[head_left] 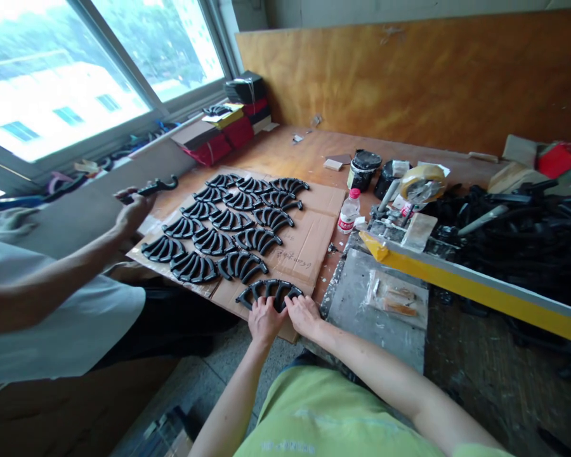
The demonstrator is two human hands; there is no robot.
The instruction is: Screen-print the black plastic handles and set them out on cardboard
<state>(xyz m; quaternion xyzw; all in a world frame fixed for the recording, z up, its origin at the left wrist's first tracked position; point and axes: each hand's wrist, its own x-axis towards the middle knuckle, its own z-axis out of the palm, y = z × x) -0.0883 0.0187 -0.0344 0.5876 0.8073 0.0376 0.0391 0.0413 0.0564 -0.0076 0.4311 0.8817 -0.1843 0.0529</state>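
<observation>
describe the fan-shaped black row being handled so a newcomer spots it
On the cardboard sheet, go to the edge nearest the green shirt. The fan-shaped black row lies there; unlike the other black rows, it is touched by the left hand and right hand.

Glossy black curved pieces (269, 287), seemingly touching, fanned out on cardboard (309, 254).

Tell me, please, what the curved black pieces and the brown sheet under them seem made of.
Curved black pieces: glossy, perhaps plastic or coated metal; bright highlights show gloss, not the core.
Brown sheet: matt, probably cardboard, judging by tan colour and crease lines.
</observation>
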